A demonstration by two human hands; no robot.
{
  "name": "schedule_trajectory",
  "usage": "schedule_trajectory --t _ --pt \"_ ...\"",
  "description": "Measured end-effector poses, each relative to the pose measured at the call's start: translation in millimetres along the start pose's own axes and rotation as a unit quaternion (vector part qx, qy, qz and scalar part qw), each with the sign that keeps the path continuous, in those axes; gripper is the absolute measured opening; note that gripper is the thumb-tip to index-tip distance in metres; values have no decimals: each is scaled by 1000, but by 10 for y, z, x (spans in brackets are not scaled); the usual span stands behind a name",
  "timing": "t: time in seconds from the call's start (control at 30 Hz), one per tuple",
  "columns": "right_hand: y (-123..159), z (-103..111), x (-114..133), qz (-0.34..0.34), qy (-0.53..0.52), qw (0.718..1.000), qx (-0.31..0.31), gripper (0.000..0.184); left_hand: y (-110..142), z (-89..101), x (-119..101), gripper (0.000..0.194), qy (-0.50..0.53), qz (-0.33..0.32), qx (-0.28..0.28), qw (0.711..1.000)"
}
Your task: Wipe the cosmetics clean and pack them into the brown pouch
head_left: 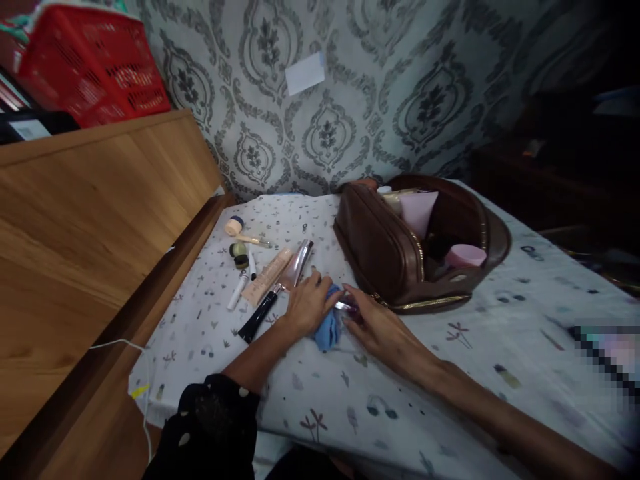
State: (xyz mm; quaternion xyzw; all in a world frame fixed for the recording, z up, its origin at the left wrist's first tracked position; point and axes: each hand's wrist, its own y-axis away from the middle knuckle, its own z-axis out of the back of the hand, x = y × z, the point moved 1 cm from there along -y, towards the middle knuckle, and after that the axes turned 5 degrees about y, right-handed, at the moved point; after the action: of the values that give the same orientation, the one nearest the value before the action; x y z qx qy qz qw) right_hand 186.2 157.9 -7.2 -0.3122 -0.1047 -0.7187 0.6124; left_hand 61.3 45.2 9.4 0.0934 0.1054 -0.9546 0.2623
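My left hand (pixel 309 303) is closed on a crumpled blue cloth (pixel 327 332) that rests on the patterned tablecloth. Close beside it, my right hand (pixel 373 320) grips a small shiny silver-and-purple item (pixel 345 306), which touches the cloth. Much of that item is hidden by my fingers, so its kind cannot be made out. Left of my hands lie a makeup brush (pixel 261 313) with a black handle, a peach tube (pixel 267 277) and a shiny pinkish tube (pixel 299 262). An unzipped brown cosmetic bag (pixel 383 247) stands just beyond my right hand.
Small jars (pixel 233 226), a thin brush (pixel 253 240) and white pens (pixel 237 291) lie at the table's left. Inside the bag are a pink tube (pixel 417 212) and a pink round container (pixel 465 255). A wooden panel (pixel 110 193) with a red basket (pixel 100 67) above borders the left.
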Motion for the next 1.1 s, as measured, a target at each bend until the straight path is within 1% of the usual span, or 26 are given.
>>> schedule_trajectory --t 0.07,0.13,0.23,0.3,0.37,0.43,0.47,0.53,0.6,0.67,0.73,0.8,0.93,1.03,1.1 --pt "-61 -1 -2 -18 -3 1000 8 53 -17 -16 36 26 50 0 -12 999" --pt "-95 1 9 -25 -1 1000 3 44 -27 -24 91 22 116 6 -47 992" --pt "-91 13 40 -25 -14 1000 -8 29 -26 -8 180 20 200 15 -109 974" --pt "-66 30 56 -28 -34 999 -16 26 -28 20 225 22 235 16 -141 962" --pt "-39 45 58 -36 -56 997 -32 25 -35 54 249 28 263 18 -173 949" --pt "-18 39 39 -44 -87 994 -53 26 -43 80 248 32 293 7 -191 937" --pt "-12 26 22 -49 -109 991 -65 27 -45 86 237 32 305 -12 -191 933" --pt "-7 -16 -17 -66 -167 981 -76 31 -42 82 205 31 318 -71 -169 930" --pt "-7 -63 -42 -85 -245 964 -58 40 -31 62 172 32 311 -127 -132 933" --pt "-7 -96 -33 -98 -322 941 -20 49 -18 41 156 37 295 -142 -105 939" --pt "-5 -106 4 -100 -375 921 15 53 -8 34 154 42 277 -128 -95 948" --pt "-3 -106 50 -99 -397 912 38 52 -2 45 153 46 262 -108 -95 954" --pt "-1 -106 99 -86 -381 919 55 43 11 72 136 54 266 -80 -80 957" --pt "2 -118 87 -87 -395 912 62 44 21 65 125 61 307 -35 -76 948" --pt "4 -131 63 -91 -418 902 64 49 24 57 118 65 355 -3 -86 931"
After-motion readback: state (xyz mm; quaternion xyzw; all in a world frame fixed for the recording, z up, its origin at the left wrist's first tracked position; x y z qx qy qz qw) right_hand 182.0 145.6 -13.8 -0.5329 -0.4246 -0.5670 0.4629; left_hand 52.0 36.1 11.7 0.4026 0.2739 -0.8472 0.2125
